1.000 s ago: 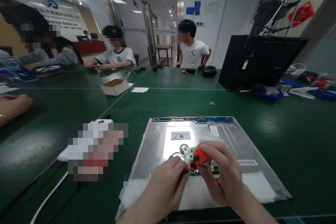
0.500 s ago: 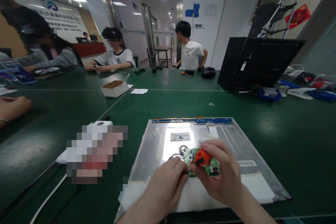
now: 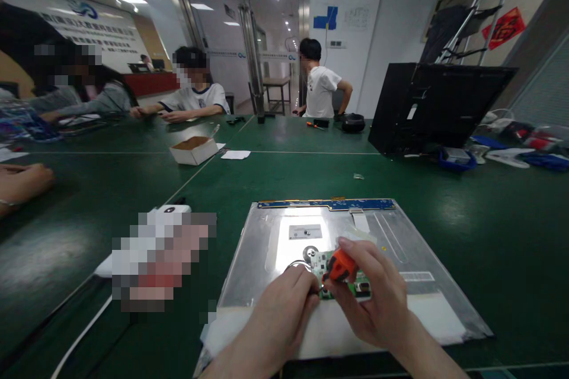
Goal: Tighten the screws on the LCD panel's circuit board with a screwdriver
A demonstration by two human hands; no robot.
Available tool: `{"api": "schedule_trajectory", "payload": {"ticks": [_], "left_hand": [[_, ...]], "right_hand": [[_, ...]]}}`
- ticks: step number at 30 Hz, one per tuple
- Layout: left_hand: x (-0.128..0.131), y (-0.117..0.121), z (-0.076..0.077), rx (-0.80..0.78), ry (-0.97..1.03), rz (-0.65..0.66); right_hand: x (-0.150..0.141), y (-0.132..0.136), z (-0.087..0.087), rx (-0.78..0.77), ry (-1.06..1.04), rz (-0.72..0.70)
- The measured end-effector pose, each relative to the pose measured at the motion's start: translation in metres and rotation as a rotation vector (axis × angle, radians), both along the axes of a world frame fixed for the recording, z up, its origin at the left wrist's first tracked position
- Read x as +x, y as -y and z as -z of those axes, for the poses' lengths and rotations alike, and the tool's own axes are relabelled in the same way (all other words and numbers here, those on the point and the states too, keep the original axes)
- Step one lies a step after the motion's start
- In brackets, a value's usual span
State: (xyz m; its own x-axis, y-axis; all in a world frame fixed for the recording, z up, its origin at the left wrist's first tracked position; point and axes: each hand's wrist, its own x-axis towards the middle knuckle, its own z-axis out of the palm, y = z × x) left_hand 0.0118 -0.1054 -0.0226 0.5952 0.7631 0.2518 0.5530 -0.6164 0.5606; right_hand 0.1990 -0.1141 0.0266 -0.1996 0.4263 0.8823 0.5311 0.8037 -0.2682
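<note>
My right hand (image 3: 377, 290) grips a screwdriver by its orange and black handle (image 3: 341, 265), held at a tilt over a green circuit board (image 3: 363, 288). The screwdriver's tip points down toward the board's left front corner. Close to that tip, my left hand (image 3: 284, 302) has its fingers pressed together at the board's left edge; what they pinch, if anything, is hidden. Under the board lies a flat metal display panel (image 3: 258, 260), with a blue circuit strip (image 3: 302, 205) along its far edge and thin wires left of the board.
A white power strip (image 3: 178, 209), partly blurred out, lies to the left with its cables. An open white box (image 3: 194, 151) and paper (image 3: 235, 154) are farther off. A black monitor casing (image 3: 440, 109) stands back right. Other people are around the table; one person's hand (image 3: 26, 183) rests at left.
The screwdriver handle has turned slightly in my right fingers. My left hand stays almost still. Across the table, a seated person's hand has moved left and another person has shifted.
</note>
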Motion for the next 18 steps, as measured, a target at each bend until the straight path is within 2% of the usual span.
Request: {"api": "schedule_trajectory", "payload": {"ticks": [6, 18], "left_hand": [[-0.001, 0.000, 0.001, 0.012, 0.022, 0.004], [0.002, 0.004, -0.014, 0.002, 0.025, -0.013]], "right_hand": [[0.000, 0.002, -0.001, 0.005, 0.017, 0.005], [-0.001, 0.000, 0.000, -0.046, 0.072, -0.013]]}}
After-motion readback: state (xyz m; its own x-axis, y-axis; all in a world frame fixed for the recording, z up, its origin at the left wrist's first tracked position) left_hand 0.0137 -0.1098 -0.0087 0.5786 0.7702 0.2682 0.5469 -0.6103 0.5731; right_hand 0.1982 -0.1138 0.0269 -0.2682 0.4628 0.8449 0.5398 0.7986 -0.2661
